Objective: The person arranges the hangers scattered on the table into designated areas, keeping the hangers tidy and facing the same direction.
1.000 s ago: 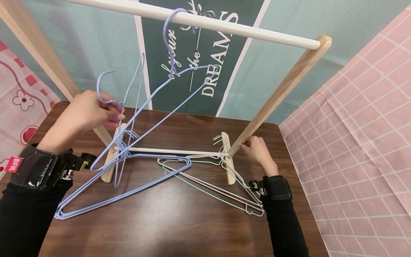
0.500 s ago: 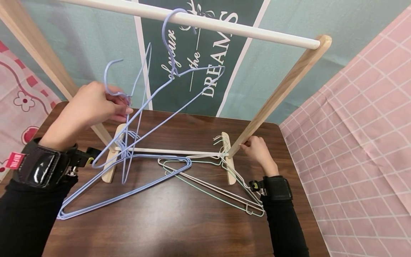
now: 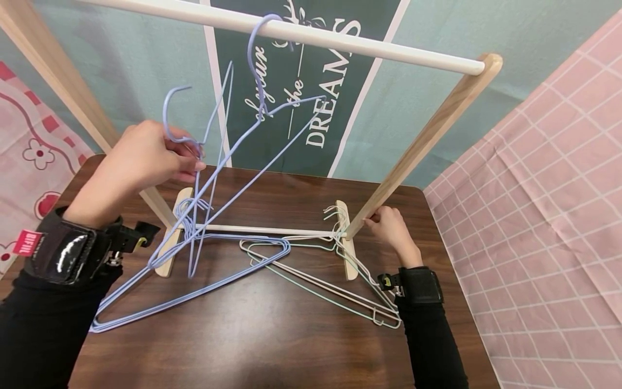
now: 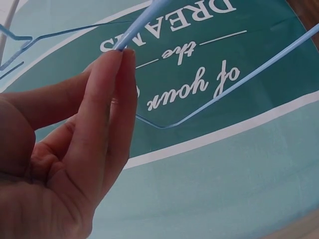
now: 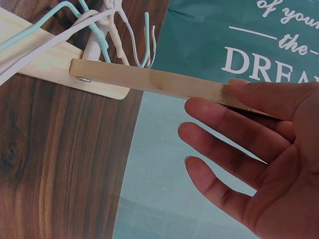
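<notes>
My left hand [image 3: 150, 154] pinches a light-blue wire hanger [image 3: 167, 111] just below its hook, between thumb and fingers. In the left wrist view the fingertips close on the blue wire [image 4: 142, 25]. This hanger is held turned nearly edge-on, left of a second blue hanger [image 3: 250, 51] that hangs by its hook from the white top rail [image 3: 364, 44]. At the right, my right hand [image 3: 393, 229] grips the lower part of the rack's wooden post [image 3: 427, 143]. Thumb and index finger pinch that post in the right wrist view, the other fingers spread.
Several blue hangers [image 3: 194, 294] hang from the white lower bar [image 3: 267, 230] at left. White and pale-green hangers [image 3: 335, 292] hang at its right end. The rack's wooden feet [image 3: 347, 259] stand on a dark wooden table [image 3: 252, 346]. Printed curtains [image 3: 534, 216] enclose it.
My left hand has moved right and slightly up with the blue hanger, then slowed. The hanger on the top rail has swung a little. My right hand has stayed on the post.
</notes>
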A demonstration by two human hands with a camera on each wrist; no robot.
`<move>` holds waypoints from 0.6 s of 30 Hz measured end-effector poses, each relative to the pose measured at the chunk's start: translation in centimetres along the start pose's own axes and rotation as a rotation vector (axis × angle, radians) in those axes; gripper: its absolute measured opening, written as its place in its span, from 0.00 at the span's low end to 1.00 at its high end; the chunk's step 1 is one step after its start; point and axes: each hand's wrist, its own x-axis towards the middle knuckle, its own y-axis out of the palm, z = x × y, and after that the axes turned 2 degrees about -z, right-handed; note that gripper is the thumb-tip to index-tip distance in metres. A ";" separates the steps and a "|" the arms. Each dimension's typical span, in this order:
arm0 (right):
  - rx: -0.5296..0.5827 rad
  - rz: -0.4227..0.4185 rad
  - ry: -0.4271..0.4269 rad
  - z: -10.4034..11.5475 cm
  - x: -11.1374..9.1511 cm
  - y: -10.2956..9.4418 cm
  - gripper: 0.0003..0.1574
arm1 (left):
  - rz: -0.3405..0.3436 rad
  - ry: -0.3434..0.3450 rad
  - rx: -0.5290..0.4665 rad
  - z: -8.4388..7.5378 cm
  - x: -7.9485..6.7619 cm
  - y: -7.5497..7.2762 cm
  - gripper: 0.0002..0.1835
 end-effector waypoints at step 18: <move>-0.001 -0.007 -0.004 0.2 -0.1 0.0 0.11 | 0.033 0.000 -0.080 -1.4 0.3 -0.6 0.11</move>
